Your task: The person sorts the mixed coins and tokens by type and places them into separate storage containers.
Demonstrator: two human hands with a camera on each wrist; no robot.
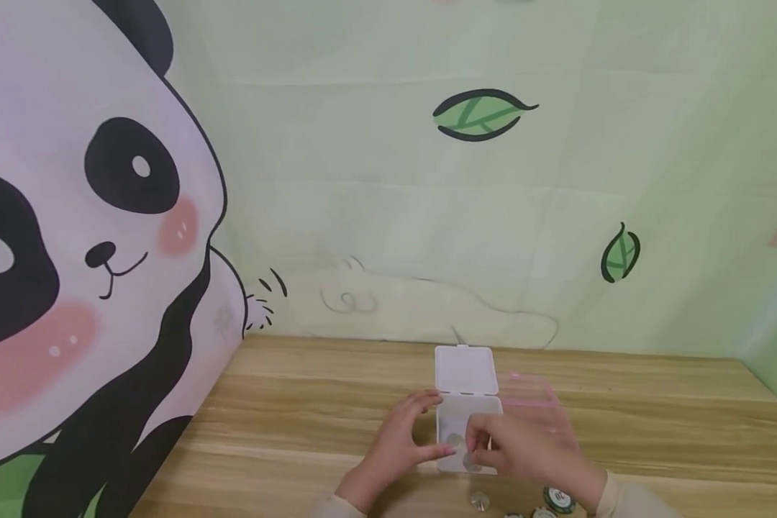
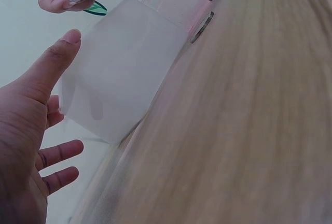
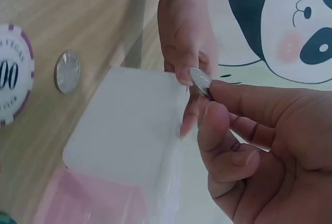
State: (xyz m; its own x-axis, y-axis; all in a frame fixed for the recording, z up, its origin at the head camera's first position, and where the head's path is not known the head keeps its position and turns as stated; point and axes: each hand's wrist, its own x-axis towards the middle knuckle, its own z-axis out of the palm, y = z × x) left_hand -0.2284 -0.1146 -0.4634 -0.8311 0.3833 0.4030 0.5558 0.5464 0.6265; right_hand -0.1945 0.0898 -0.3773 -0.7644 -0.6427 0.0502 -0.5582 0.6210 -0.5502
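A white lidded box (image 1: 449, 411) stands on the table with its lid (image 1: 466, 370) folded back. My right hand (image 1: 514, 446) is over the box, pinching a silver coin (image 3: 201, 81) between thumb and index finger. My left hand (image 1: 401, 439) is at the box's left side, thumb and fingers spread apart; whether it touches the box I cannot tell. A round coin-like disc (image 1: 455, 439) shows inside the box. Another silver coin (image 1: 480, 501) lies on the table in front, also seen in the right wrist view.
A clear pink box (image 1: 544, 396) stands right of the white one. Several poker chips lie at the front right, one of them a dark-edged chip (image 1: 560, 499). Behind the wooden table (image 1: 298, 403) hangs a green backdrop (image 1: 337, 144) with a panda print.
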